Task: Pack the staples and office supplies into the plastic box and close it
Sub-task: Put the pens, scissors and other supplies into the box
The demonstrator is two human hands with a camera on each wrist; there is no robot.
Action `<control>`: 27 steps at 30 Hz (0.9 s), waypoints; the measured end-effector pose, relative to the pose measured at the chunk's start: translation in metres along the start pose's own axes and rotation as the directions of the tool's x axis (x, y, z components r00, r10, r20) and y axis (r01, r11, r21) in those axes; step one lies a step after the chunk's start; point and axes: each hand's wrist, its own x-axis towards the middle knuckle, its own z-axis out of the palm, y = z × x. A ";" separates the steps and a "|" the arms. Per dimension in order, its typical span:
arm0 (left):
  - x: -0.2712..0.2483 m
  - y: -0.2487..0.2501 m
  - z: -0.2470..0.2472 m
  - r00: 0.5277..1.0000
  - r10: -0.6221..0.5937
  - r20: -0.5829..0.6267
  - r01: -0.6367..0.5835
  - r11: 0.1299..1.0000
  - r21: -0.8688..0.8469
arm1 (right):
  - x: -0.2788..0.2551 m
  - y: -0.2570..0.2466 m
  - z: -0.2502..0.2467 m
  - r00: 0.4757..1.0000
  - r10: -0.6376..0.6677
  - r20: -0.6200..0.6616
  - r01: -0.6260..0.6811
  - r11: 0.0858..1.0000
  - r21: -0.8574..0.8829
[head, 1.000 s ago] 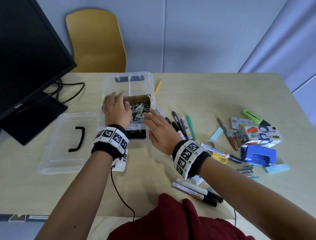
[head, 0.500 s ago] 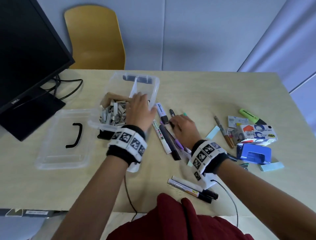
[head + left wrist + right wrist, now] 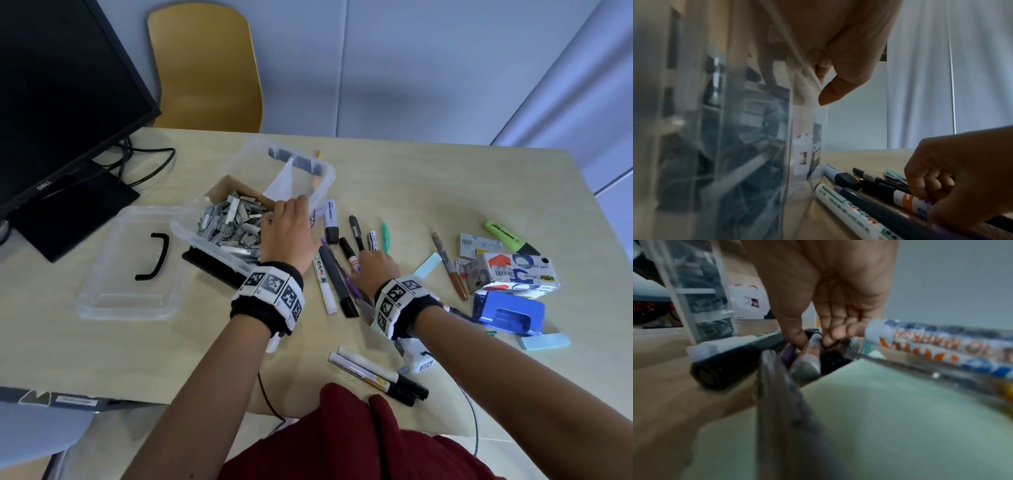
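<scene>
Near the bottom centre of the head view, two capped markers (image 3: 378, 377) lying unpacked on the counter (image 3: 102, 342). Above them, right hand (image 3: 376, 270) down on the marker cluster (image 3: 337, 274), grip pinching one barrel between thumb and fingertips. Left hand (image 3: 287, 229) clamped over the near right wall of the plastic box (image 3: 322, 185), thumb outside, fingers inside. Staples (image 3: 229, 222) already heaped in the box at centre left. At centre right, hole punch (image 3: 507, 313), tape box (image 3: 513, 274), highlighter (image 3: 507, 234) and sticky notes (image 3: 544, 342) unpacked. Lid (image 3: 130, 301) lying off at left. Judged early: most packing and closing left.
</scene>
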 end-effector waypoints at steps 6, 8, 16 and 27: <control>-0.013 -0.006 0.002 0.975 0.146 -0.170 -0.138 0.989 0.060 | 0.001 0.007 -0.021 0.990 0.144 0.013 -0.138 0.919 0.369; -0.020 0.000 0.009 0.924 0.319 -0.209 -0.302 0.947 0.109 | 0.005 0.016 -0.032 0.990 0.135 -0.039 -0.102 0.882 0.460; -0.037 0.012 0.046 0.650 0.609 0.454 -0.686 0.727 0.007 | 0.015 0.043 -0.049 1.000 -0.003 0.000 0.003 0.997 0.082; -0.022 0.026 0.049 0.507 0.609 0.610 -0.783 0.621 0.031 | 0.013 0.047 -0.037 0.949 -0.251 0.192 0.300 0.907 -0.296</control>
